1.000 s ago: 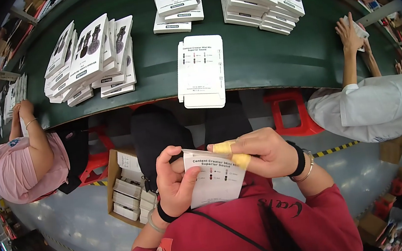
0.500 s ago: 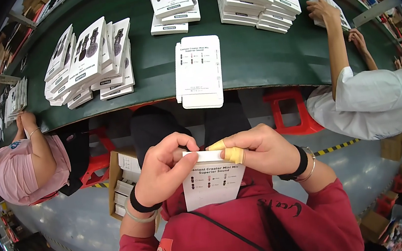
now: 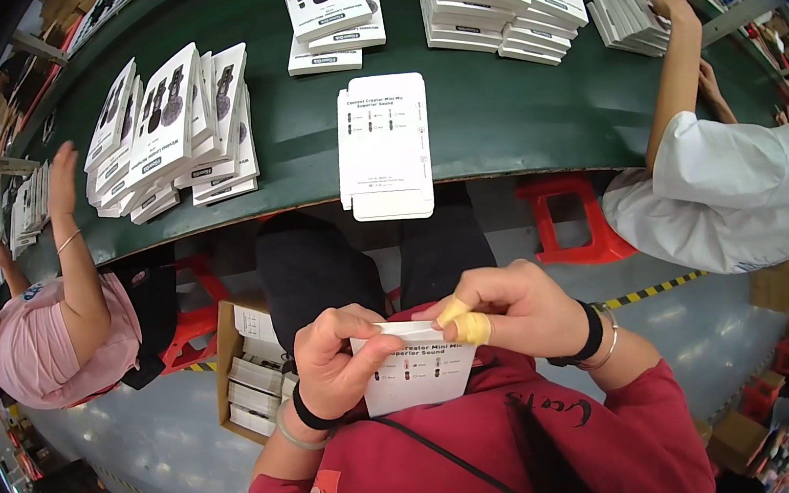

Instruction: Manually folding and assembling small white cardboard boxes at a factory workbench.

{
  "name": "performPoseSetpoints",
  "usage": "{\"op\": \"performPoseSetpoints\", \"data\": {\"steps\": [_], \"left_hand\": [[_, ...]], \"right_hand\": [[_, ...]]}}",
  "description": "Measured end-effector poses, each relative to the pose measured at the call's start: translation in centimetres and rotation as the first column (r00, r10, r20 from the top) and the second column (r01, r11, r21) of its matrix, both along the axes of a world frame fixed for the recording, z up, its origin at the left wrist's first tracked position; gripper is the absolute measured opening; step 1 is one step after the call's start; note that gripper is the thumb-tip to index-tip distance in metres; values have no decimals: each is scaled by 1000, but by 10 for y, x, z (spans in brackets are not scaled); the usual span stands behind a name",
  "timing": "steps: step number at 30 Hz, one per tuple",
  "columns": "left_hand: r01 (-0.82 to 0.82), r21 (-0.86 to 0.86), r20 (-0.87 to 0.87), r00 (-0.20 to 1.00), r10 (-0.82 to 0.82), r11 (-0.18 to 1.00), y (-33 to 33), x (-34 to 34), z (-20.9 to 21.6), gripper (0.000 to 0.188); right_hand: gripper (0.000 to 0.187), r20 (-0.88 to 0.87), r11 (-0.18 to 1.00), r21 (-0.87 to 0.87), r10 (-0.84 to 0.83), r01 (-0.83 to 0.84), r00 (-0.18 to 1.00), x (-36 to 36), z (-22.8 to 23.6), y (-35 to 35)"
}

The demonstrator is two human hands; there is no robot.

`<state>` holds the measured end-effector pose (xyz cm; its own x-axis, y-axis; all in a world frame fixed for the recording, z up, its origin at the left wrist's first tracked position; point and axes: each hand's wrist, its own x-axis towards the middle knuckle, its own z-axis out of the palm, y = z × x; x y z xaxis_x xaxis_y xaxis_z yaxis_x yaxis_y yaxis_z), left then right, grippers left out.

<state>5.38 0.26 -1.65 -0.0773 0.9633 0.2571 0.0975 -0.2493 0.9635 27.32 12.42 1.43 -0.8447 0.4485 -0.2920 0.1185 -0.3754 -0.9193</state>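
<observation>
In front of my body I hold a white printed carton point(image 3: 420, 386) upright, its narrow top end facing up. My left hand point(image 3: 338, 364) grips the top left corner between thumb and fingers. At the top right corner, my right hand point(image 3: 519, 315) pinches the edge; yellow tape wraps its thumb and a finger. The top flap looks pressed between both hands, but the fingers partly hide it. Beyond them, flattened white cartons point(image 3: 385, 154) lie in a small pile that overhangs the edge of the green table point(image 3: 284, 152).
Stacks of white boxes stand at the left point(image 3: 165, 127), centre point(image 3: 334, 8) and right point(image 3: 503, 6) of the table. A cardboard box point(image 3: 251, 377) of white cartons sits on the floor at my left. Co-workers sit on both sides, near red stools point(image 3: 578, 219).
Both my hands and the carton have moved down, closer to my body. The left co-worker's arm has risen over the table. The right co-worker's hand has shifted farther back, uncovering a box row.
</observation>
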Motion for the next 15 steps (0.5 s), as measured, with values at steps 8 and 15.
{"op": "performPoseSetpoints", "data": {"steps": [8, 15], "left_hand": [[-80, -111, -43, 996, 76, 991, 5, 12, 5, 22], [-75, -154, -60, 996, 67, 985, 1, 7, -5, 13]], "right_hand": [[8, 56, 827, 550, 101, -115, 993, 8, 9, 6], [20, 74, 950, 298, 72, -91, 995, 11, 2, 4]]}}
